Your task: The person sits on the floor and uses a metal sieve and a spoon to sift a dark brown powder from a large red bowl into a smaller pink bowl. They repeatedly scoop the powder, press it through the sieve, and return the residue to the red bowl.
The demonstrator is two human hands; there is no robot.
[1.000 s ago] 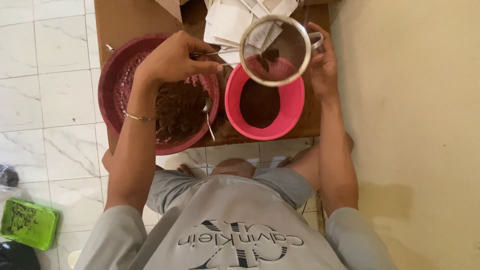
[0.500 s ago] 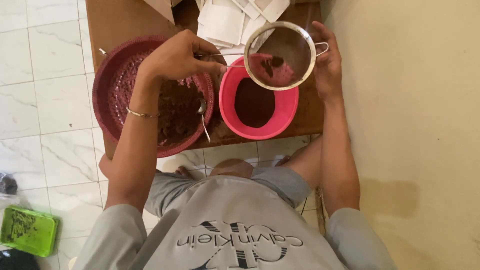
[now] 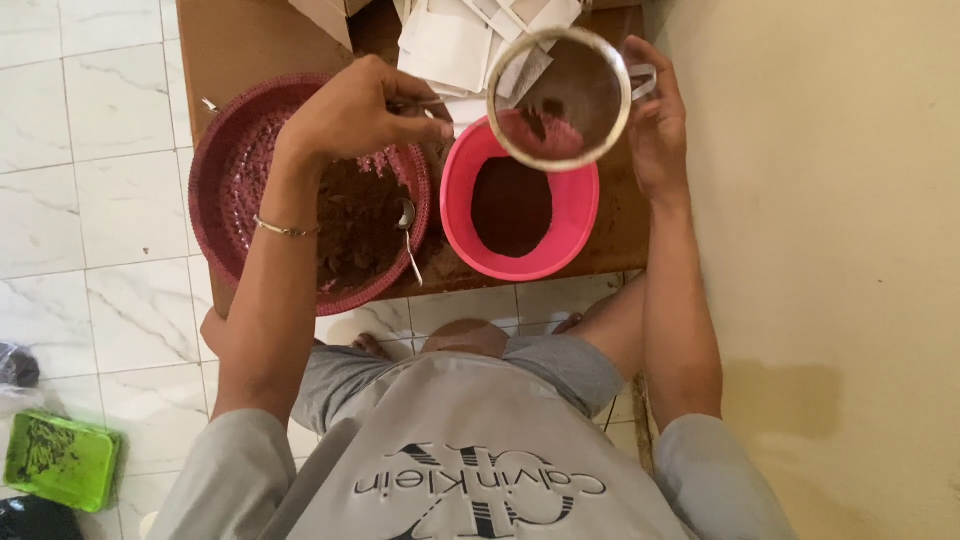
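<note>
My left hand (image 3: 355, 110) grips the long metal handle of a round mesh sieve (image 3: 560, 100) and holds it above a pink bowl (image 3: 460, 215). My right hand (image 3: 655, 125) holds the sieve's far rim at its small wire loop. A little brown powder lies in the mesh, and more brown powder (image 3: 512, 205) sits in the pink bowl below. Left of the bowl stands a maroon woven basket (image 3: 225, 190) with clumpy brown powder (image 3: 350, 225) and a metal spoon (image 3: 407, 238) in it. Both containers rest on a low brown table (image 3: 240, 45).
White paper packets (image 3: 445, 45) lie in a pile at the table's far side, behind the sieve. On the white tiled floor at the lower left are a green tray (image 3: 62, 460) and dark bags (image 3: 18, 365). A beige wall (image 3: 830, 250) runs along the right.
The sieve stays over the pink bowl with only small shifts, and the powder clump in its mesh has moved. Both hands keep their hold.
</note>
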